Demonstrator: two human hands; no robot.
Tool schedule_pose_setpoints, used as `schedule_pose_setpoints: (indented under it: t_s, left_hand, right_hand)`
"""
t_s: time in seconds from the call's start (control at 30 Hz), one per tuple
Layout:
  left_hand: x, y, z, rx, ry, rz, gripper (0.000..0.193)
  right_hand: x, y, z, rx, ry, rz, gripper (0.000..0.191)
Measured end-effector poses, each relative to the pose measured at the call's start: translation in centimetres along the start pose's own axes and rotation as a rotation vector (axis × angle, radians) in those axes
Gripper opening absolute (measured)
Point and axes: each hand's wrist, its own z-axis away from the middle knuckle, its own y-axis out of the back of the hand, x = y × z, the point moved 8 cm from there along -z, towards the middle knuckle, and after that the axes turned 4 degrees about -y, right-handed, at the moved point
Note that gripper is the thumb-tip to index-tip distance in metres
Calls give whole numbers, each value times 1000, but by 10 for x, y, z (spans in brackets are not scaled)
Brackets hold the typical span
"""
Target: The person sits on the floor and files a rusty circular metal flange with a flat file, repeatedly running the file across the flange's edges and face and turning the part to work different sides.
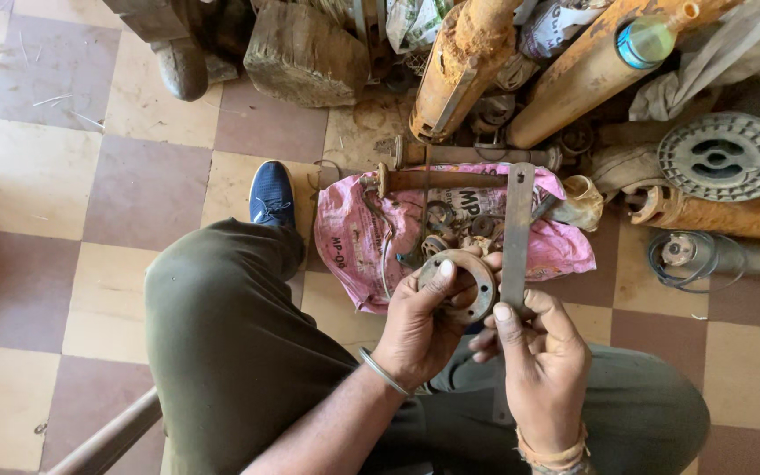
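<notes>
Left hand point(420, 321) grips a rusty ring point(459, 283), thumb curled through its hole, fingers closed behind. Right hand point(543, 361), at the ring's 4 o'clock, is closed around a flat metal bar point(515, 233) that stands upright just beside the ring. At 12 o'clock a pink sack point(354, 242) lies on the checkered floor point(46, 176), small rusty parts point(455, 224) on it. Rusty pipes point(573, 75) lean further up.
</notes>
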Motion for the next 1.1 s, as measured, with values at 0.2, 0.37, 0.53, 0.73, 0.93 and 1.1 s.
schedule_pose_setpoints:
  t_s: [0.2, 0.37, 0.53, 0.73, 0.93, 1.1]
  left_hand:
    - [3, 15, 1, 146, -61, 0, 42]
    - [4, 17, -1, 125, -102, 8, 40]
    - [7, 22, -3, 129, -160, -44, 37]
    - [8, 29, -4, 182, -178, -174, 20]
    - [13, 32, -4, 222, -227, -201, 16]
    - [16, 23, -3, 128, -199, -355, 12]
  right_hand:
    - [-23, -14, 12, 5, 51, 221, 51]
    - [-37, -24, 14, 47, 171, 649, 61]
    - [-47, -31, 24, 132, 349, 797, 55]
    - [-45, -32, 21, 210, 468, 954, 49]
    - [-45, -38, 20, 117, 462, 889, 49]
    - [-36, -29, 12, 134, 309, 927, 49]
